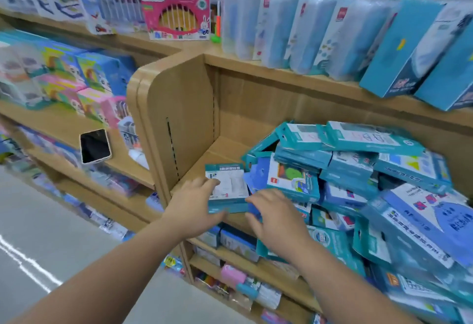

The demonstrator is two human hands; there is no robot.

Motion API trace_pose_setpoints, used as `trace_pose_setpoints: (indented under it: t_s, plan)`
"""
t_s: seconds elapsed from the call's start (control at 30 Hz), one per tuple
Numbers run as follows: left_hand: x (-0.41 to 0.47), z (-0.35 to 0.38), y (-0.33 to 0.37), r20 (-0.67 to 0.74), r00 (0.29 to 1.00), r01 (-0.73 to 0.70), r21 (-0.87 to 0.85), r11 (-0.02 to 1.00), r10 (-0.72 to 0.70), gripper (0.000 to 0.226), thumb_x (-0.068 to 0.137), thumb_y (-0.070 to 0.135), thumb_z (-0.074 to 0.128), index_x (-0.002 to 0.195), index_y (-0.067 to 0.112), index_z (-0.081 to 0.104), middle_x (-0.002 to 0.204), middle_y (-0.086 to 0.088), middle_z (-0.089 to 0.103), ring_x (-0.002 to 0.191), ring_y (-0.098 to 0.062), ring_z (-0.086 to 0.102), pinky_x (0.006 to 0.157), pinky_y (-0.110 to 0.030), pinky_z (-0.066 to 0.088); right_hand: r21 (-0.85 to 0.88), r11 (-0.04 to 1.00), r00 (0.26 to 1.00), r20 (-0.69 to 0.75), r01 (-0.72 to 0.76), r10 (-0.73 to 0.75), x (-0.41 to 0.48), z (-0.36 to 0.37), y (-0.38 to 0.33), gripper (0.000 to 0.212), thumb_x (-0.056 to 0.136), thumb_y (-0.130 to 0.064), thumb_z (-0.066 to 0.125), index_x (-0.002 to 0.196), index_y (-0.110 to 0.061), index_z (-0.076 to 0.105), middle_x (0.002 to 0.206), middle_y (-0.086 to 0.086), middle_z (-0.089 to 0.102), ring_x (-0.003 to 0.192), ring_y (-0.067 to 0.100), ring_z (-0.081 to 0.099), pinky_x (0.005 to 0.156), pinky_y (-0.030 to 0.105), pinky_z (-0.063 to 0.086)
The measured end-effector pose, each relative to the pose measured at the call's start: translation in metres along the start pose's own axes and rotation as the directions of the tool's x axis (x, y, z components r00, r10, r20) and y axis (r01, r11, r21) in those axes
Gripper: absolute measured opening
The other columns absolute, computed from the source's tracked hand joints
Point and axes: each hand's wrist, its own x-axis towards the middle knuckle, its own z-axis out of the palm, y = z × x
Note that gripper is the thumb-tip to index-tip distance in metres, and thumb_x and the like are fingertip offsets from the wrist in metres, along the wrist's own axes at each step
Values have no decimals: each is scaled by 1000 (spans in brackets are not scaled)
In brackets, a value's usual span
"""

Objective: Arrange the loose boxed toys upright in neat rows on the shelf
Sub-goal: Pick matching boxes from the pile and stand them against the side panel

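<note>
Motion blur smears the print on the heap of teal toy boxes, which is cut off at 3 o'clock. The left hand reaches forward, its fingers and thumb clamping a teal-and-white box at the heap's 9 o'clock on the wooden shelf. The right hand arches over the heap's edge, and its palm hides whether it grasps anything.

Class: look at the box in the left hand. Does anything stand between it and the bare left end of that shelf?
Nothing visible does. The left hand grips the box at the front of the shelf, and bare board runs behind it to the side panel. The pile lies to the right, off that path.
</note>
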Motion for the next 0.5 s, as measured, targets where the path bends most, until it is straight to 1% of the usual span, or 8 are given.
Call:
trace_pose_setpoints:
  t_s: [0.07, 0.1, 0.17, 0.23, 0.27, 0.33, 0.43, 0.5]
  plan:
    - [20, 6, -14, 42, 999, -28, 8, 1000, 28, 85, 77, 72, 56, 147, 28, 37, 138, 3, 47, 125, -23, 46, 97, -39, 45, -101, 995, 1000, -23, 5, -7, 14, 13, -8, 23, 85, -31, 68, 105, -20, 70, 103, -3, 66, 105, 23, 56, 92, 41, 51]
    - [29, 10, -19, 64, 997, -41, 13, 999, 40, 86, 76, 72, 55, 147, 27, 37, 139, 2, 46, 125, -23, 46, 98, -40, 46, -161, 987, 1000, -23, 1, -5, 20, 20, -10, 22, 82, -31, 69, 101, -20, 70, 102, -3, 66, 107, 24, 57, 93, 41, 51]
    - [46, 15, -26, 105, 992, -78, 20, 997, 75, 92, 72, 76, 51, 147, 25, 38, 142, 1, 45, 127, -24, 45, 101, -40, 45, -273, 962, 999, -45, -10, -3, 30, 29, -11, 22, 76, -33, 73, 94, -21, 71, 105, -2, 66, 118, 27, 56, 99, 42, 44]
    - [63, 17, -31, 140, 985, -106, 6, 994, 104, 102, 64, 82, 45, 148, 25, 37, 145, 1, 42, 129, -24, 44, 103, -39, 43, -342, 940, 994, -111, -24, -15, 36, 32, -11, 21, 72, -31, 77, 91, -22, 71, 109, 0, 67, 126, 30, 51, 100, 45, 34]
    - [71, 18, -34, 150, 982, -111, -14, 994, 112, 104, 62, 82, 48, 149, 26, 36, 147, 1, 40, 131, -25, 42, 105, -38, 42, -361, 932, 989, -145, -41, -13, 38, 31, -10, 21, 72, -30, 77, 91, -22, 72, 111, 0, 67, 128, 31, 47, 100, 47, 32]
    - [85, 20, -39, 166, 977, -125, -48, 991, 132, 106, 61, 78, 62, 151, 28, 33, 153, 1, 34, 138, -25, 37, 109, -38, 37, -379, 921, 984, -176, -87, 20, 42, 28, -6, 26, 72, -33, 75, 97, -24, 71, 120, 1, 65, 133, 31, 40, 105, 52, 29]
    - [102, 23, -45, 204, 964, -167, -42, 985, 172, 110, 63, 72, 73, 154, 31, 25, 159, -2, 25, 145, -25, 27, 115, -35, 26, -402, 907, 989, -129, -122, 76, 48, 24, 3, 43, 74, -46, 72, 112, -27, 68, 135, 2, 59, 142, 35, 34, 116, 62, 19]
    - [111, 22, -45, 243, 953, -176, -39, 984, 180, 116, 61, 71, 76, 155, 32, 21, 161, -2, 21, 146, -25, 25, 115, -33, 23, -422, 898, 992, -78, -122, 99, 54, 21, 6, 47, 75, -51, 69, 114, -25, 68, 134, 3, 60, 142, 37, 34, 115, 66, 19]
